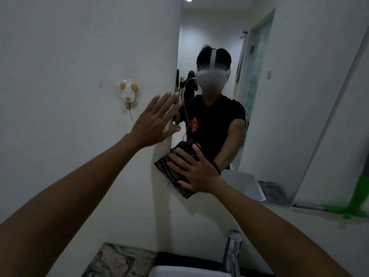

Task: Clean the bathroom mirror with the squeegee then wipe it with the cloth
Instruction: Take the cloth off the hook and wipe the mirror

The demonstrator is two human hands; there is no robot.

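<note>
The bathroom mirror (pixel 279 96) hangs on the white wall ahead. A dark striped cloth (pixel 169 172) lies flat against its lower left corner, pressed there by my right hand (pixel 195 172) with fingers spread over it. My left hand (pixel 155 120) is open, palm resting on the wall at the mirror's left edge, fingertips reaching the glass. The green squeegee (pixel 351 202) leans at the far right, by the mirror's lower right corner, apart from both hands.
A chrome tap (pixel 231 254) stands below my right arm over a white basin (pixel 179 271). A marbled counter (pixel 117 260) lies at the bottom left. A small mouse-shaped wall hook (pixel 128 92) is left of my left hand.
</note>
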